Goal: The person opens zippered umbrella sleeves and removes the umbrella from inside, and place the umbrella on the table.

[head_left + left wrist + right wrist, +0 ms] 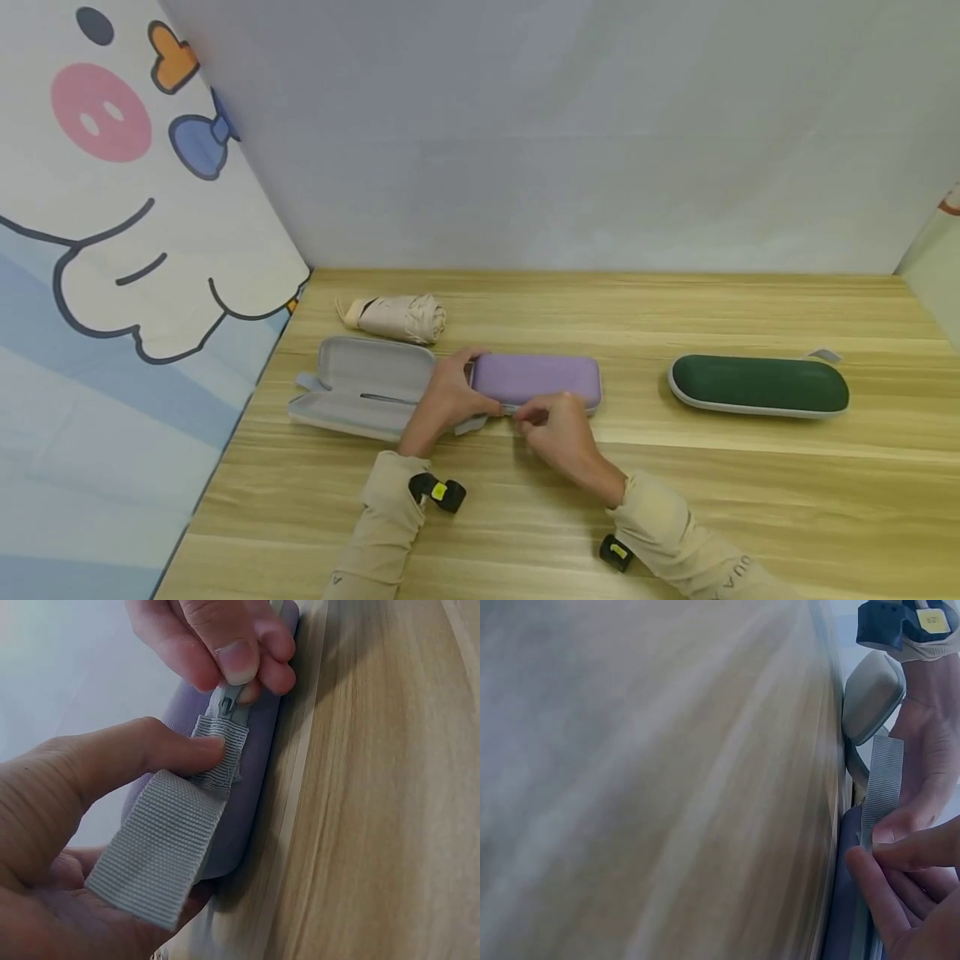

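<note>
A closed purple zip case (538, 379) lies on the wooden table. My left hand (448, 393) grips its left end, the thumb pressing the grey ribbed strap (161, 844) at the case's side; the other fingers are partly hidden behind the case. On the front seam my right hand (557, 427) pinches the small grey zipper pull (229, 699) between thumb and fingers, close to the strap in the left wrist view. In the right wrist view, the fingertips of both hands nearly meet at the strap, and the pull is hidden.
To the left, a pale zip case (375, 360) stands open, its grey lining showing. Behind it lies a rolled beige folding umbrella (405, 318). A closed dark green case (757, 383) with a grey tab is at the right. Behind the table (675, 508) rises a pale backdrop (570, 167).
</note>
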A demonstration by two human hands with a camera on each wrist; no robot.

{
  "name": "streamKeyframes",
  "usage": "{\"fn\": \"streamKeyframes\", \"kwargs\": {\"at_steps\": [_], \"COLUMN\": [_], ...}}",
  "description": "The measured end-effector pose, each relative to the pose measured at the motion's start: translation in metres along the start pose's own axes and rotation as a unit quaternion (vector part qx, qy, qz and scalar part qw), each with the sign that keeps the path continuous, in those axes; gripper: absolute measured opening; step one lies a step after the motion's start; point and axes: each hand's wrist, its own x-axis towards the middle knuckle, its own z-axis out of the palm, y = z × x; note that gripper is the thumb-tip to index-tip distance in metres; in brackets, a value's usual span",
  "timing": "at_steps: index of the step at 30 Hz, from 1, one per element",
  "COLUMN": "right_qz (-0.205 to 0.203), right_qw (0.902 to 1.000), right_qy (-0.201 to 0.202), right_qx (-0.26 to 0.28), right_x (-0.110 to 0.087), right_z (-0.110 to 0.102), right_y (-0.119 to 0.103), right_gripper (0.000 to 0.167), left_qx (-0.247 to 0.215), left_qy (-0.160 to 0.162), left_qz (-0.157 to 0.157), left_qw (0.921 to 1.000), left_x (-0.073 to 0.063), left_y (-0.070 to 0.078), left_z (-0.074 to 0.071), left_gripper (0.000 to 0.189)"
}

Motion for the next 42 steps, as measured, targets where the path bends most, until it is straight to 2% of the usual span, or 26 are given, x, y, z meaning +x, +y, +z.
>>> {"fn": "streamKeyframes", "kwargs": {"at_steps": [14,22,30,34,38,42], "right_qz": [0.004,-0.023,-0.040,-0.053,-0.071,-0.096], "right_qw": [0.9998,0.9992,0.9968,0.9946,0.9913,0.9861], "right_qy": [0.006,0.021,0.038,0.050,0.081,0.118], "right_qx": [0.019,0.023,0.058,0.074,0.075,0.067], "right_x": [-0.003,-0.006,-0.009,-0.011,-0.011,-0.011], "right_z": [0.000,-0.006,-0.022,-0.034,-0.050,-0.071], "right_y": [0.002,-0.004,-0.015,-0.019,-0.027,-0.044], "right_gripper": [0.011,0.010,0.008,0.008,0.009,0.012], "left_qx": [0.013,-0.001,-0.051,-0.054,-0.051,-0.067], "left_qy": [-0.008,-0.011,0.010,0.023,0.032,0.044], "left_qz": [0.017,0.059,0.098,0.113,0.105,0.097], "left_qw": [0.9997,0.9982,0.9938,0.9919,0.9927,0.9921], "left_x": [-0.002,-0.007,-0.014,-0.019,-0.026,-0.035], "left_y": [0.004,0.008,0.014,0.017,0.021,0.026], "left_z": [-0.001,-0.009,-0.017,-0.021,-0.023,-0.024], "left_gripper": [0.090,0.085,0.060,0.052,0.048,0.045]}}
